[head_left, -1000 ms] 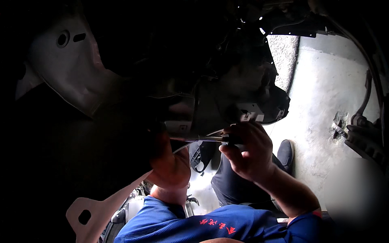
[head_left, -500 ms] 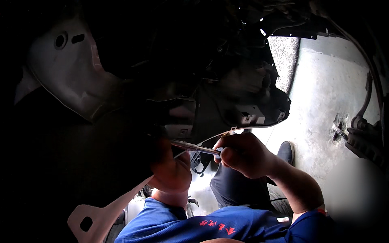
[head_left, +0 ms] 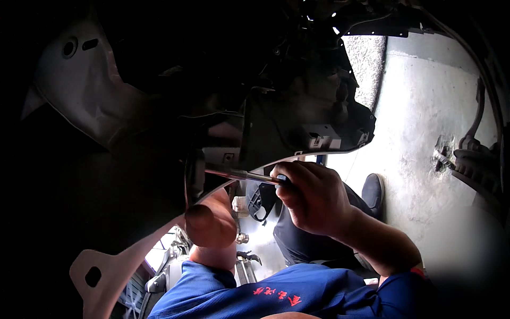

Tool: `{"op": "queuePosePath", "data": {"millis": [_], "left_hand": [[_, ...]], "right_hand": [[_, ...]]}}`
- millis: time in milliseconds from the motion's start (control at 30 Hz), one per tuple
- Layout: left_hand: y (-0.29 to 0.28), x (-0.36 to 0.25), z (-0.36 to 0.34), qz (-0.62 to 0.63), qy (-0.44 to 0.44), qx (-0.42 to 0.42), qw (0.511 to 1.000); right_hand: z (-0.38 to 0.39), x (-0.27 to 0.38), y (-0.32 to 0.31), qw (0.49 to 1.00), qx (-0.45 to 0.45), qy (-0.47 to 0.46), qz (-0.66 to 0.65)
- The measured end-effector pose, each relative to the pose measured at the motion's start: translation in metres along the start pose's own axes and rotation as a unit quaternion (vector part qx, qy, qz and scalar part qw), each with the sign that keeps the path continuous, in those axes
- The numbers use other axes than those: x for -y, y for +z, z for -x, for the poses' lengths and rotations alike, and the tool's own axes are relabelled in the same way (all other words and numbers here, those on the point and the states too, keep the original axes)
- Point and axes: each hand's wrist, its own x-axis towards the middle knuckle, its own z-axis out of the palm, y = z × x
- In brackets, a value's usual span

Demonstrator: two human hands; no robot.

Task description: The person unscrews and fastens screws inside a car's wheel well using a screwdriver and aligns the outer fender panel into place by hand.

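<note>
My right hand (head_left: 305, 194) is closed around the end of a shiny metal rod-shaped tool (head_left: 255, 177). Its slim shaft points left and thickens toward the far end, which fades into shadow beside a bracket (head_left: 215, 155) in the dark vehicle body. A small bluish end piece shows at my right thumb and forefinger. My left arm (head_left: 215, 212) reaches up by the curved pale panel edge (head_left: 159, 234). Shadow and the bodywork hide the left fingers, so what they touch does not show.
Dark inner bodywork covers the upper left, with a pale metal panel (head_left: 79, 90) there. A black liner (head_left: 319, 117) hangs above my right hand. Pale floor (head_left: 409, 122) lies to the right, with a shoe (head_left: 373, 191) on it. A ribbed dark part (head_left: 473, 170) stands at the far right.
The view has shifted slightly. My right hand and the tool sit a little higher and further left. The left hand has moved from near the tool, lower and left, behind the edge.
</note>
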Motion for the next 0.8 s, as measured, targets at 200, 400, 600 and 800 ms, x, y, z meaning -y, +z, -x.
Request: {"op": "queuePosePath", "data": {"millis": [200, 400, 600, 800], "left_hand": [[0.001, -0.020, -0.017, -0.263, -0.037, 0.060, 0.962], [-0.053, 0.013, 0.009, -0.091, 0.114, 0.112, 0.983], [-0.006, 0.010, 0.003, -0.488, -0.046, 0.143, 0.860], [0.002, -0.017, -0.010, -0.131, -0.055, 0.054, 0.988]], "right_hand": [[-0.009, 0.005, -0.032, 0.958, 0.127, 0.134, -0.218], [-0.005, -0.003, -0.034, 0.975, 0.097, 0.109, -0.169], [0.013, 0.005, -0.008, 0.999, -0.043, 0.022, -0.021], [0.016, 0.011, 0.004, 0.998, -0.064, 0.006, 0.017]]}}
